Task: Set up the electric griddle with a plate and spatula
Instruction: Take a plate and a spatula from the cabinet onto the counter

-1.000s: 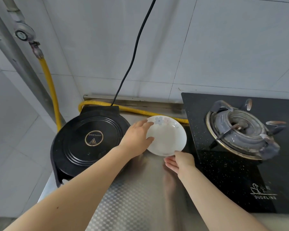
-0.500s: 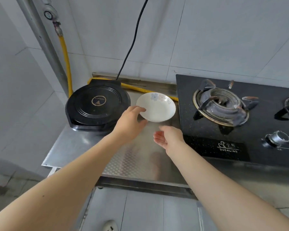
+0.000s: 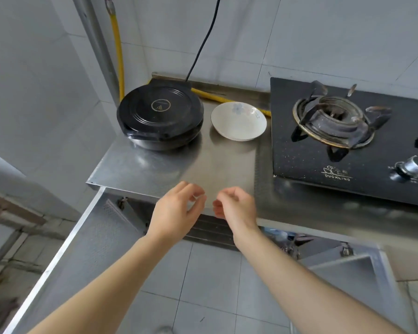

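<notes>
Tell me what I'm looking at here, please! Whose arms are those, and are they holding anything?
There is no robot here. A person wears a camera on their head, so you see what they see, looking down at their own two arms. The left hand and the right hand hang in front of a shiny metal counter, fingers loosely curled, and both are empty. On the counter sits a round black electric griddle with its lid shut, its black cord running up the wall. Right beside it rests a white plate with a small flower on it. Further right is a black gas stove with a burner and a silver knob. A yellow hose runs down the wall behind. No spatula shows in the picture.
</notes>
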`<act>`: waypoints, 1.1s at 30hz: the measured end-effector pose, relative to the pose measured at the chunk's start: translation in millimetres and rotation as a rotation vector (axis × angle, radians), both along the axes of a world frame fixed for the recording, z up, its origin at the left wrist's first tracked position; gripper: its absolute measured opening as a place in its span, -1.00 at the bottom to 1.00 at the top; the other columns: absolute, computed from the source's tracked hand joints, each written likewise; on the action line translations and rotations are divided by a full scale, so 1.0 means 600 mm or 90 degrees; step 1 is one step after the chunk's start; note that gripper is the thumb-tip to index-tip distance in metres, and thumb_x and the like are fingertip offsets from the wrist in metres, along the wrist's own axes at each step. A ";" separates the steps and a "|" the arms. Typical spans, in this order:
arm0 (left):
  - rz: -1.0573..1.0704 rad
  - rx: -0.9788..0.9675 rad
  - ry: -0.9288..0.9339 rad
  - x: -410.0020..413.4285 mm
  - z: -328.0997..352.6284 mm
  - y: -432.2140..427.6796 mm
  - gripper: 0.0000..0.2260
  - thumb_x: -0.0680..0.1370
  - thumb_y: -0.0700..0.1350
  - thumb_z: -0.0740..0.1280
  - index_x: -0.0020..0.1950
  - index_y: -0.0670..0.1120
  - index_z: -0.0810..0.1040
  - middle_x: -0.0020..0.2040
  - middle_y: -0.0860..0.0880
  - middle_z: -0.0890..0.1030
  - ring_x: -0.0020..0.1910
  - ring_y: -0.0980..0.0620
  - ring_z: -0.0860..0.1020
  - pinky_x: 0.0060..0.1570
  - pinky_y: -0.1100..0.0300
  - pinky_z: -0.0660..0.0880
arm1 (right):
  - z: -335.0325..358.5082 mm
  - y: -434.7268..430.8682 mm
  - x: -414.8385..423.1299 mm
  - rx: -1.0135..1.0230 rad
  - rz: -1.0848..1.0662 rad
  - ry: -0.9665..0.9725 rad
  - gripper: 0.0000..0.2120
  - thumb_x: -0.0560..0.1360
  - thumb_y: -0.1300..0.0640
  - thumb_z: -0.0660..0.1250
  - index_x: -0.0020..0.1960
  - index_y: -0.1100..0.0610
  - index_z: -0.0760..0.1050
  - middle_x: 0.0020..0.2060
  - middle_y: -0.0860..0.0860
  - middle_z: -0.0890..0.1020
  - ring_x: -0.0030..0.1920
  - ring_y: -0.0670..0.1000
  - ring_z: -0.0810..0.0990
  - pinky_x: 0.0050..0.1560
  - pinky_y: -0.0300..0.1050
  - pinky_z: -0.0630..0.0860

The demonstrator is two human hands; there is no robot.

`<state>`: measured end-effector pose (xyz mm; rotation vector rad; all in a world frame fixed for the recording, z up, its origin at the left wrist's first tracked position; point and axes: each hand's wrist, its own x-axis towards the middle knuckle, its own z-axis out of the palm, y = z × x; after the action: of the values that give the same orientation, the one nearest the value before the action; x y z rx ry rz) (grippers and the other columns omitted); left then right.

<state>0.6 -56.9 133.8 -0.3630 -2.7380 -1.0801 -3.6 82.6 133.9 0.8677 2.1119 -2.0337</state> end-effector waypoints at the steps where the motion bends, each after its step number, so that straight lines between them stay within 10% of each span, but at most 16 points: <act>1: -0.010 -0.014 -0.013 0.005 -0.019 -0.008 -0.95 0.52 -0.12 0.33 -0.08 -0.06 0.59 -0.14 0.07 0.58 -0.18 0.05 0.58 -0.21 0.05 0.54 | -0.019 -0.007 0.008 0.011 0.023 -0.010 -0.92 0.42 0.27 0.30 -0.21 0.17 0.56 -0.38 0.07 0.65 -0.42 -0.03 0.62 -0.28 -0.12 0.65; 9: -0.011 -0.080 -0.134 -0.007 -0.180 -0.044 -0.91 0.52 -0.14 0.32 -0.02 -0.04 0.60 -0.05 0.08 0.58 -0.11 0.05 0.59 -0.16 0.06 0.57 | -0.182 -0.014 0.017 0.148 0.124 -0.085 -0.84 0.41 0.19 0.33 -0.31 0.02 0.61 -0.35 -0.03 0.69 -0.24 0.03 0.68 -0.05 0.00 0.63; 16: -0.072 -0.199 -0.053 -0.062 -0.341 0.012 -0.79 0.51 -0.11 0.32 0.11 -0.04 0.62 0.06 -0.01 0.64 0.01 -0.07 0.58 -0.21 0.13 0.49 | -0.345 0.024 -0.029 0.280 0.152 -0.012 -0.88 0.42 0.14 0.33 -0.19 -0.07 0.58 -0.41 -0.21 0.59 -0.32 -0.22 0.55 -0.32 -0.31 0.40; 21: -0.019 -0.124 -0.002 -0.134 -0.428 0.052 -0.79 0.54 -0.08 0.29 0.14 -0.04 0.59 0.05 -0.08 0.64 -0.03 -0.10 0.57 -0.21 0.18 0.43 | -0.428 0.094 -0.097 0.355 0.130 0.019 -0.81 0.49 0.11 0.26 -0.09 -0.01 0.66 -0.18 -0.05 0.71 -0.10 0.02 0.64 -0.02 -0.12 0.56; 27: -0.002 -0.062 0.123 -0.250 -0.492 0.097 -0.82 0.56 -0.07 0.28 0.05 -0.12 0.58 -0.18 -0.14 0.62 -0.20 -0.22 0.59 -0.27 0.11 0.45 | -0.497 0.156 -0.199 0.445 0.050 0.194 -0.82 0.52 0.06 0.30 -0.12 0.10 0.66 -0.19 0.03 0.70 -0.12 0.05 0.65 -0.08 -0.09 0.58; 33: 0.003 0.034 0.250 -0.359 -0.528 0.126 -0.72 0.52 -0.05 0.30 0.23 0.00 0.52 0.16 -0.06 0.60 0.09 -0.03 0.57 -0.05 0.11 0.51 | -0.509 0.215 -0.256 0.620 0.013 0.408 -0.81 0.44 0.20 0.28 -0.20 -0.06 0.59 -0.22 -0.21 0.61 -0.18 -0.17 0.56 -0.20 -0.37 0.45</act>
<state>-214.7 19.0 -183.2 -0.5012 -2.3598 -0.9597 -157.0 211.6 -171.7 0.1899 3.5203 -1.2671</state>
